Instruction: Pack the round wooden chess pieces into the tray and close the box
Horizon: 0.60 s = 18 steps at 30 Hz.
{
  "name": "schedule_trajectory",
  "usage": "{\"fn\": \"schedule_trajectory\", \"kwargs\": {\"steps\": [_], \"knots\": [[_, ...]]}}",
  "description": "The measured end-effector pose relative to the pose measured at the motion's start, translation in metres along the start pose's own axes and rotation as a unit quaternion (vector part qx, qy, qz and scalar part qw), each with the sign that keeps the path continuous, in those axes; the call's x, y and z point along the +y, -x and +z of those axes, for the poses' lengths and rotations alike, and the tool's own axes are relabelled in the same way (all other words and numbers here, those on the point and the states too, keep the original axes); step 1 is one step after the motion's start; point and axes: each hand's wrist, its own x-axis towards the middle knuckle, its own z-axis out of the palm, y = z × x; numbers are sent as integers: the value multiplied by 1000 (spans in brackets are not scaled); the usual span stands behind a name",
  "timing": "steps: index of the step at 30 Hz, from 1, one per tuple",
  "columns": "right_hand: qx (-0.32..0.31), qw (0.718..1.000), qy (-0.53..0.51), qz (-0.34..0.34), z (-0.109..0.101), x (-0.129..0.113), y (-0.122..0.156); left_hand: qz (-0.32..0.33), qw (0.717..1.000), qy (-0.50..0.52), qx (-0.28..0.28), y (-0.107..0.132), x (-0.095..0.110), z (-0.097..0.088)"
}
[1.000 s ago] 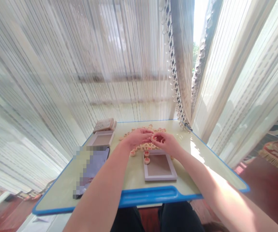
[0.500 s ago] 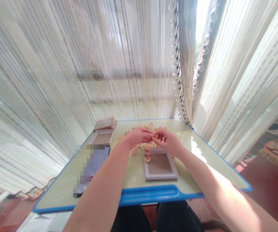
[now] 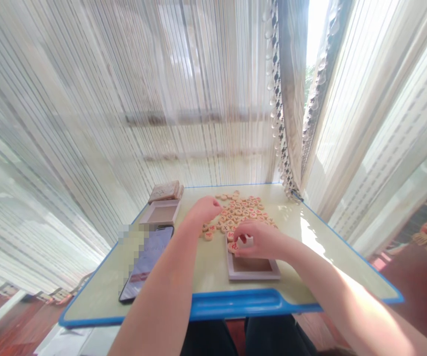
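So I'm standing here watching, and it's all about the near left part of that open box (image 3: 274, 278). The right hand (image 3: 236, 247) is over it, thumb and fingertips nearly together, pinching a round wooden piece (image 3: 233, 247) with a red character facing up. It's a disc, so no long side to line up. It lies just left of the fingertips, by the box's left wall, right next to another piece (image 3: 230, 236) on its far side. Can't tell if it's touching down or held a bit above. Right hand is obviously the nearer one.

The left hand (image 3: 210, 207) is off to the far left, half curled at the left edge of the loose pieces (image 3: 243, 211). Can't see if there's anything in it. A phone (image 3: 149, 262) and a second open box (image 3: 161, 213) sit further left on the counter (image 3: 298, 272).

What's different: half a second ago both hands met over the loose pieces with a piece between them. Now they've split, right one toward me and into the box, left one backed off, and way more pieces are showing.
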Motion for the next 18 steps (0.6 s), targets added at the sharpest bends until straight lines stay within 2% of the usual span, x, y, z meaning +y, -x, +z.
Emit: {"fn": "schedule_trajectory", "kwargs": {"steps": [3,6,18], "knots": [[-1,1000,1,-9,0,-5,1,37,998,-49,-16,-1,3,8],[6,1000,2,-1,1,-6,1,59,996,-51,-51,1,5,10],[20,999,46,-15,12,6,-3,56,994,-54,-77,5,9,11]]}}
